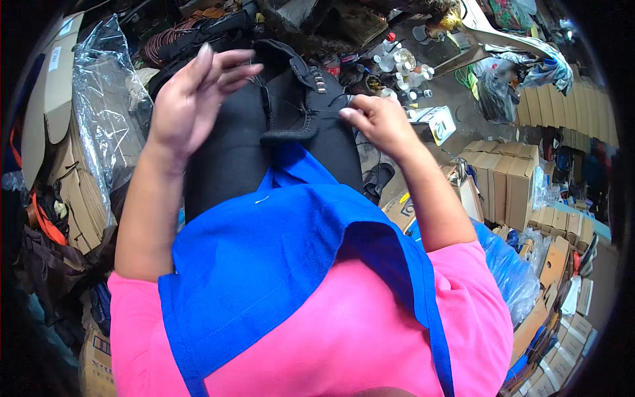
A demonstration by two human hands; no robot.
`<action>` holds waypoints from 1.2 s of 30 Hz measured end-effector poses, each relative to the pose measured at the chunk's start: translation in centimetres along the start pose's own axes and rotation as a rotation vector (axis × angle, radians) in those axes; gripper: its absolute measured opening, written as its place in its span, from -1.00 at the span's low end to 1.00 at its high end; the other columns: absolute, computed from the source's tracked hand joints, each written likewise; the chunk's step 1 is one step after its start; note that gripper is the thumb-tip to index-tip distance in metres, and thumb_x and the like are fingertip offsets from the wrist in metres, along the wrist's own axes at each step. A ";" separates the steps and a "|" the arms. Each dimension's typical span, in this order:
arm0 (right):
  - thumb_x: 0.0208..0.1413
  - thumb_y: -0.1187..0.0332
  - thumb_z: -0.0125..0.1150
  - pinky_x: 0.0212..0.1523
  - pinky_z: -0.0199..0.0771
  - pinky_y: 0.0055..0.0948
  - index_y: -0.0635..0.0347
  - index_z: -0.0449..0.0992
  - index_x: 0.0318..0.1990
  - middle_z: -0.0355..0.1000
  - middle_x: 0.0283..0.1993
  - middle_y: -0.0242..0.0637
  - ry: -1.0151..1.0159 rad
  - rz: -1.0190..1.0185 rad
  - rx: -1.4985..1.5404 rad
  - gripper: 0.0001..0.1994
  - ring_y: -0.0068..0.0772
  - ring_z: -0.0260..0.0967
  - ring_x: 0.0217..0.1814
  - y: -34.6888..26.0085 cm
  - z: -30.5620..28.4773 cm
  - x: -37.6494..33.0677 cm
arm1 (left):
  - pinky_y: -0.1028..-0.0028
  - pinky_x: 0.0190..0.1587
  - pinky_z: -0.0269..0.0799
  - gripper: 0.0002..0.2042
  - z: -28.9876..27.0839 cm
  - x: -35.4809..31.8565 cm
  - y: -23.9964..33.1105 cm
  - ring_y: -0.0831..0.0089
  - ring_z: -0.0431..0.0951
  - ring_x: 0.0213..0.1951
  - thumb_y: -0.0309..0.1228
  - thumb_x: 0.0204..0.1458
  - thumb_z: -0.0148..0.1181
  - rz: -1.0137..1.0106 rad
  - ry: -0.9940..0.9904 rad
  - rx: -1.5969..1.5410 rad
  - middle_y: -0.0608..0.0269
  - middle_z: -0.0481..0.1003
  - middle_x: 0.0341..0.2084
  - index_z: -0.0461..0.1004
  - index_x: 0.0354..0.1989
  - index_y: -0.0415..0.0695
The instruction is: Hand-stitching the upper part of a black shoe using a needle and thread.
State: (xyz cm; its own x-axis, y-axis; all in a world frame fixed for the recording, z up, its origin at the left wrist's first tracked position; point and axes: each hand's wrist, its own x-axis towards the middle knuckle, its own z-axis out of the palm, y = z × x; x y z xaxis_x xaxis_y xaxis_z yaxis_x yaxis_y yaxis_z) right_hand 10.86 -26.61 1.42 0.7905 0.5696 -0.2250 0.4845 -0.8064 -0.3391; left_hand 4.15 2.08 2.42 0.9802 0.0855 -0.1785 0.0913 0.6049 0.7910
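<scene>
A black shoe [301, 127] rests across my lap between my dark-trousered thighs, its opening facing up. A row of pale stitches or loops shows along its right edge. My left hand [195, 102] is raised to the left of the shoe, apart from it, with fingers spread and nothing in them. To the right of the shoe, my right hand [383, 124] is closed in a pinch. A thin dark thread [329, 109] runs from the shoe towards its fingertips. A blue apron [264, 221] covers my front.
Several small bottles [403, 63] stand on the floor ahead to the right. Stacked cardboard boxes [503, 178] are at the right, near a blue plastic bag [506, 264]. Clear plastic wrap [106, 99] and flattened cardboard [69, 192] lean at the left. A dark sandal [378, 180] lies beside my right leg.
</scene>
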 end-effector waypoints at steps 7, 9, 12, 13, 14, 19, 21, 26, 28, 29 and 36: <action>0.16 0.08 0.05 -0.28 0.23 -0.24 0.12 0.36 -0.61 0.39 -0.58 -0.28 0.183 -0.219 -0.168 -0.62 -0.18 0.39 -0.44 4.6 4.9 -3.3 | 0.42 -0.24 0.31 -0.54 -5.5 3.1 -1.2 0.53 0.14 -0.69 -0.14 0.26 -0.11 -0.269 -0.087 -0.195 0.42 0.07 -0.75 0.08 -0.73 0.04; 0.16 0.10 0.06 -0.40 0.21 -0.29 0.12 0.35 -0.59 0.36 -0.59 -0.31 0.210 -0.199 -0.017 -0.64 -0.24 0.34 -0.49 5.1 6.1 -2.8 | 0.39 -0.19 0.34 -0.54 -5.1 3.6 -1.2 0.49 0.21 -0.66 -0.13 0.26 -0.11 -0.266 0.015 -0.146 0.36 0.18 -0.69 0.10 -0.73 0.02; 0.18 0.01 0.02 -0.46 0.17 -0.41 0.10 0.39 -0.32 0.31 -0.58 -0.42 0.102 0.016 0.550 -0.68 -0.43 0.24 -0.54 6.7 7.0 -3.3 | 0.37 -0.08 0.40 -0.57 -5.9 3.3 1.0 0.39 0.50 -0.32 -0.13 0.26 -0.12 -0.195 0.119 0.404 0.08 0.51 -0.27 0.38 -0.59 -0.15; 0.19 -0.06 -0.02 -0.47 0.15 -0.48 0.09 0.37 -0.11 0.27 -0.56 -0.48 0.034 0.190 0.987 -0.60 -0.54 0.16 -0.54 7.0 7.0 -3.6 | 0.40 -0.12 0.42 -0.61 -7.4 3.0 1.4 0.38 0.53 -0.29 -0.14 0.24 -0.07 -0.073 0.211 0.763 0.10 0.53 -0.29 0.46 -0.49 -0.19; 0.21 -0.13 -0.06 -0.48 0.13 -0.55 0.08 0.34 0.10 0.23 -0.55 -0.55 -0.042 0.370 1.420 -0.48 -0.66 0.08 -0.54 7.2 6.9 -3.8 | 0.43 -0.16 0.44 -0.63 -8.2 2.6 1.5 0.38 0.55 -0.26 -0.16 0.22 -0.03 0.059 0.301 1.118 0.11 0.56 -0.31 0.53 -0.38 -0.23; 0.20 -0.06 -0.01 -0.25 0.26 -0.52 0.09 0.30 0.17 0.44 -0.22 -0.29 0.218 0.618 1.338 -0.47 -0.53 0.38 -0.22 7.4 4.5 -2.9 | 0.33 -0.13 0.46 -0.63 0.7 -2.5 -1.9 0.17 0.53 -0.22 -0.23 -0.17 0.37 0.478 -0.343 1.347 0.08 0.48 -0.24 0.54 -0.21 -0.17; 0.15 0.07 0.10 -0.13 0.35 -0.44 0.13 0.41 0.08 0.44 -0.11 -0.24 0.292 0.368 1.006 -0.57 -0.42 0.40 -0.13 6.1 3.1 -1.6 | 0.24 -0.08 0.43 -0.52 2.0 -3.1 -3.6 0.06 0.49 -0.14 -0.31 -0.22 0.38 0.343 -0.484 1.475 0.10 0.42 -0.11 0.46 -0.05 -0.12; 0.09 0.10 0.18 -0.12 0.40 -0.37 0.22 0.55 -0.26 0.43 -0.32 -0.18 0.129 -0.148 0.454 -0.67 -0.25 0.44 -0.18 0.5 -1.1 1.4 | 0.25 -0.14 0.44 -0.63 1.3 -2.1 -5.9 0.11 0.53 -0.19 -0.58 -0.16 0.16 0.605 -0.549 1.477 0.09 0.51 -0.17 0.45 -0.08 -0.13; 0.08 0.08 0.17 -0.21 0.41 -0.28 0.26 0.52 -0.36 0.43 -0.39 -0.10 -0.090 -0.233 0.181 -0.65 -0.09 0.43 -0.26 -1.7 -1.9 2.2 | 0.26 -0.16 0.44 -0.63 1.2 -2.0 -5.9 0.12 0.54 -0.21 -0.60 -0.17 0.13 0.667 -0.567 1.465 0.09 0.53 -0.19 0.44 -0.09 -0.14; 0.10 0.16 0.17 -0.31 0.35 -0.26 0.32 0.46 -0.34 0.37 -0.45 -0.06 -0.153 -0.282 0.093 -0.68 -0.11 0.37 -0.37 -2.3 -1.9 2.5 | 0.25 -0.18 0.43 -0.63 1.2 -2.0 -5.9 0.13 0.54 -0.22 -0.59 -0.16 0.12 0.644 -0.578 1.484 0.09 0.54 -0.22 0.43 -0.09 -0.14; -0.01 0.25 0.12 -0.29 0.40 -0.14 0.29 0.47 -0.41 0.41 -0.45 0.03 -0.229 -0.415 0.088 -0.76 0.06 0.43 -0.34 -2.3 -1.4 3.0 | 0.20 -0.24 0.42 -0.67 1.1 -2.2 -6.3 0.09 0.54 -0.30 -0.59 -0.16 0.10 0.492 -0.557 1.543 0.05 0.53 -0.37 0.43 -0.13 -0.15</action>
State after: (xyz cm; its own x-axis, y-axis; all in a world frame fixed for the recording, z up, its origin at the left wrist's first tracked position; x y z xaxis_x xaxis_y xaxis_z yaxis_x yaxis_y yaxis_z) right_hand 12.65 -23.30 2.80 0.4295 0.8688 -0.2465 0.7000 -0.4928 -0.5169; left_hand 1.67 -2.78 -1.48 0.8735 -0.4517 0.1813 -0.4703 -0.6873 0.5535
